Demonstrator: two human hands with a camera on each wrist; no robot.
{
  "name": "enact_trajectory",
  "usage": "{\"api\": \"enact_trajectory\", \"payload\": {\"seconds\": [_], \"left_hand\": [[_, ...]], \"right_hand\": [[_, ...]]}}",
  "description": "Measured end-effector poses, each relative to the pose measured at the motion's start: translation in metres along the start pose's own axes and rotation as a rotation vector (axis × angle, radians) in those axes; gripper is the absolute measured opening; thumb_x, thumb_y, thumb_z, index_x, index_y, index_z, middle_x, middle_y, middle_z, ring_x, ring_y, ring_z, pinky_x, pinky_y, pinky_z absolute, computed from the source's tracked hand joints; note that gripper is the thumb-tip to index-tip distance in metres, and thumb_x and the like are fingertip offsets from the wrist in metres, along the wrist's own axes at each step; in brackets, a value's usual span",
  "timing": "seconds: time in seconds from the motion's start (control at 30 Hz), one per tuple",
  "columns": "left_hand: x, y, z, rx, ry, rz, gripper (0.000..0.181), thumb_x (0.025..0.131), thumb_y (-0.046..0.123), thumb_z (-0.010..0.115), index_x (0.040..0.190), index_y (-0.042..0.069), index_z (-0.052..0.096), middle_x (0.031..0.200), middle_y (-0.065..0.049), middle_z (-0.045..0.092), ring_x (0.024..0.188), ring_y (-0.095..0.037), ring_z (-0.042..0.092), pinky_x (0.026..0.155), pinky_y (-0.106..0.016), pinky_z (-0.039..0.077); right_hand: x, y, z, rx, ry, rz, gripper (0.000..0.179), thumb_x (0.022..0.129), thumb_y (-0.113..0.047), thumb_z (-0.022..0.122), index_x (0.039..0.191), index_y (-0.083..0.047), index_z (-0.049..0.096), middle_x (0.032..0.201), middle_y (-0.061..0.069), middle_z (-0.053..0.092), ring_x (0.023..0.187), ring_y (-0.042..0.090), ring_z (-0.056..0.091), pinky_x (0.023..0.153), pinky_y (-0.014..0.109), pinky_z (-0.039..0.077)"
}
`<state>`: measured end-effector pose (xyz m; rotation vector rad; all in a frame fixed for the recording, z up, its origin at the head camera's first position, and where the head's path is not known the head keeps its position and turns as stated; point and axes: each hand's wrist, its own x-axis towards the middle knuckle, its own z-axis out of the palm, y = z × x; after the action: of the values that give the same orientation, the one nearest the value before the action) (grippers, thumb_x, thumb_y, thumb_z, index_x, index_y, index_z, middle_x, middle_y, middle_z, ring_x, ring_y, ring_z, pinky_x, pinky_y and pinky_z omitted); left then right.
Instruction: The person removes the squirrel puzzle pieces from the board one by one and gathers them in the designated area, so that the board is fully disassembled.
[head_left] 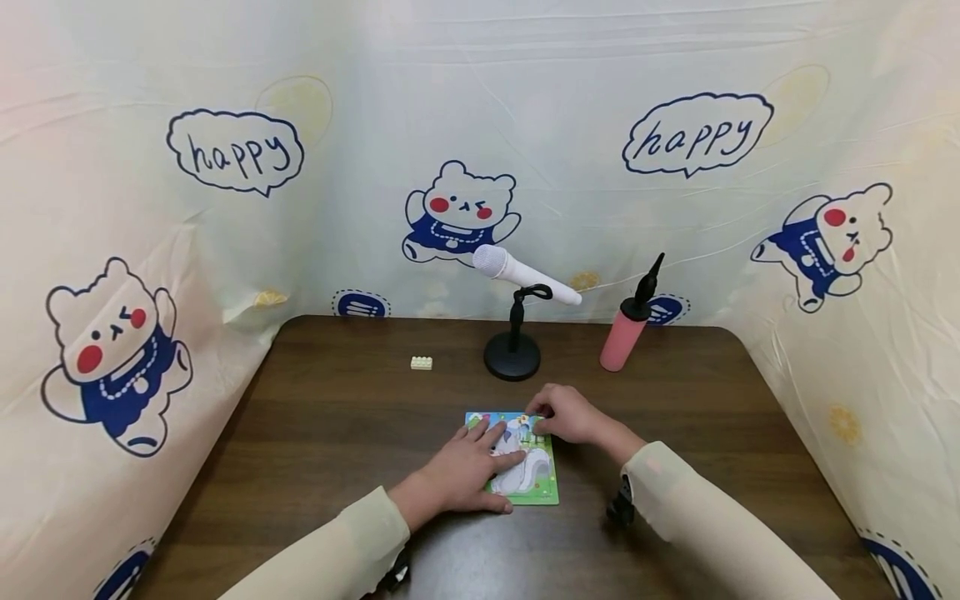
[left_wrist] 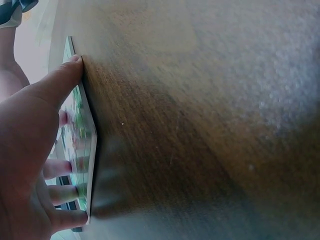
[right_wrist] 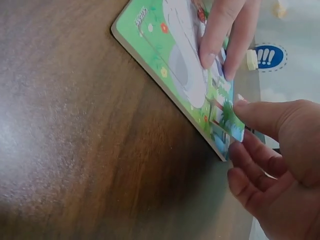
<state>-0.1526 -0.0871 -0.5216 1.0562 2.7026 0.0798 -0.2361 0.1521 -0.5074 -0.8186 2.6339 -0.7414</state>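
Note:
A small jigsaw puzzle board (head_left: pixel 546 495) with a green border and a white animal picture lies flat on the brown table. My left hand (head_left: pixel 461 468) is spread over its left part, fingers straight; in the left wrist view the thumb (left_wrist: pixel 67 75) touches the board's near edge. At the far right corner is my right hand (head_left: pixel 572 415). In the right wrist view, its thumb and fingers pinch a puzzle piece (right_wrist: pixel 231 119) printed with a green palm tree, tilted up a little over the board. The left hand's fingers cover part of the picture.
Behind the board stands a white microphone (head_left: pixel 536 277) on a black round-based stand (head_left: pixel 512 360). To its right is a pink hand pump (head_left: pixel 622 340) with a black nozzle. A cream toy brick (head_left: pixel 422 363) lies at the back left. A printed curtain (head_left: pixel 570 108) surrounds the table.

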Motion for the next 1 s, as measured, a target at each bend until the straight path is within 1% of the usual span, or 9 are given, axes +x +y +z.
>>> {"api": "enact_trajectory", "payload": {"seconds": [0.13, 0.27, 0.37, 0.43, 0.57, 0.67, 0.77, 0.9, 1.0], "left_hand": [[0.001, -0.001, 0.001, 0.006, 0.006, 0.005, 0.080, 0.089, 0.079, 0.055, 0.158, 0.043, 0.037, 0.168, -0.015, 0.027, 0.154, -0.045, 0.025, 0.117, -0.063, 0.033], [0.003, -0.002, 0.002, 0.015, 0.008, 0.007, 0.080, 0.089, 0.080, 0.054, 0.158, 0.044, 0.036, 0.169, -0.015, 0.027, 0.154, -0.045, 0.025, 0.117, -0.063, 0.033], [0.004, -0.002, 0.004, 0.015, 0.006, 0.006, 0.080, 0.089, 0.080, 0.052, 0.158, 0.045, 0.034, 0.169, -0.015, 0.026, 0.154, -0.045, 0.025, 0.117, -0.062, 0.033], [0.004, -0.002, 0.005, 0.011, 0.008, 0.006, 0.080, 0.089, 0.081, 0.052, 0.158, 0.046, 0.034, 0.169, -0.014, 0.026, 0.154, -0.044, 0.025, 0.117, -0.062, 0.033], [0.002, -0.002, 0.009, 0.003, 0.026, 0.012, 0.080, 0.089, 0.081, 0.051, 0.158, 0.046, 0.033, 0.169, -0.013, 0.026, 0.155, -0.043, 0.024, 0.118, -0.063, 0.031], [0.000, -0.003, 0.012, 0.008, 0.040, 0.012, 0.080, 0.090, 0.081, 0.050, 0.159, 0.046, 0.032, 0.170, -0.012, 0.025, 0.155, -0.043, 0.023, 0.119, -0.063, 0.030], [-0.002, -0.004, 0.015, 0.012, 0.053, 0.013, 0.080, 0.090, 0.081, 0.049, 0.159, 0.045, 0.032, 0.170, -0.012, 0.026, 0.156, -0.042, 0.022, 0.119, -0.062, 0.029], [-0.002, -0.005, 0.018, 0.006, 0.064, 0.019, 0.080, 0.090, 0.081, 0.048, 0.159, 0.044, 0.033, 0.169, -0.012, 0.026, 0.156, -0.042, 0.022, 0.119, -0.062, 0.029], [-0.002, -0.005, 0.019, -0.002, 0.064, 0.021, 0.080, 0.090, 0.081, 0.048, 0.159, 0.044, 0.033, 0.170, -0.012, 0.025, 0.156, -0.042, 0.021, 0.119, -0.062, 0.028]], "right_hand": [[-0.003, 0.002, -0.002, 0.046, 0.016, -0.007, 0.018, 0.093, -0.012, 0.076, 0.111, -0.013, 0.078, 0.104, -0.001, 0.071, 0.090, 0.012, 0.060, 0.082, 0.035, 0.052], [-0.007, 0.005, -0.004, 0.119, 0.046, 0.003, 0.015, 0.094, -0.011, 0.075, 0.109, -0.014, 0.078, 0.098, -0.004, 0.072, 0.087, 0.012, 0.060, 0.080, 0.034, 0.052], [-0.013, 0.012, -0.011, 0.154, 0.069, -0.001, 0.015, 0.095, -0.013, 0.074, 0.109, -0.015, 0.078, 0.097, -0.005, 0.072, 0.086, 0.012, 0.061, 0.081, 0.033, 0.053], [-0.019, 0.019, -0.018, 0.162, 0.078, -0.001, 0.016, 0.096, -0.014, 0.074, 0.111, -0.016, 0.079, 0.099, -0.005, 0.073, 0.087, 0.011, 0.062, 0.082, 0.032, 0.054], [-0.040, 0.040, -0.039, 0.140, 0.114, 0.016, 0.016, 0.096, -0.014, 0.073, 0.111, -0.015, 0.079, 0.102, -0.003, 0.076, 0.087, 0.012, 0.065, 0.080, 0.032, 0.056], [-0.059, 0.062, -0.054, 0.110, 0.152, 0.056, 0.015, 0.096, -0.013, 0.073, 0.109, -0.013, 0.079, 0.101, 0.000, 0.076, 0.087, 0.013, 0.066, 0.077, 0.033, 0.056], [-0.078, 0.085, -0.067, 0.077, 0.168, 0.098, 0.014, 0.095, -0.012, 0.073, 0.108, -0.012, 0.079, 0.099, 0.000, 0.076, 0.087, 0.014, 0.066, 0.078, 0.034, 0.056], [-0.098, 0.112, -0.077, 0.040, 0.166, 0.134, 0.012, 0.095, -0.012, 0.073, 0.105, -0.012, 0.078, 0.097, 0.000, 0.074, 0.088, 0.015, 0.065, 0.080, 0.036, 0.055], [-0.107, 0.128, -0.080, 0.015, 0.164, 0.157, 0.009, 0.095, -0.011, 0.074, 0.103, -0.012, 0.078, 0.094, -0.001, 0.073, 0.086, 0.014, 0.063, 0.080, 0.036, 0.055]]}}
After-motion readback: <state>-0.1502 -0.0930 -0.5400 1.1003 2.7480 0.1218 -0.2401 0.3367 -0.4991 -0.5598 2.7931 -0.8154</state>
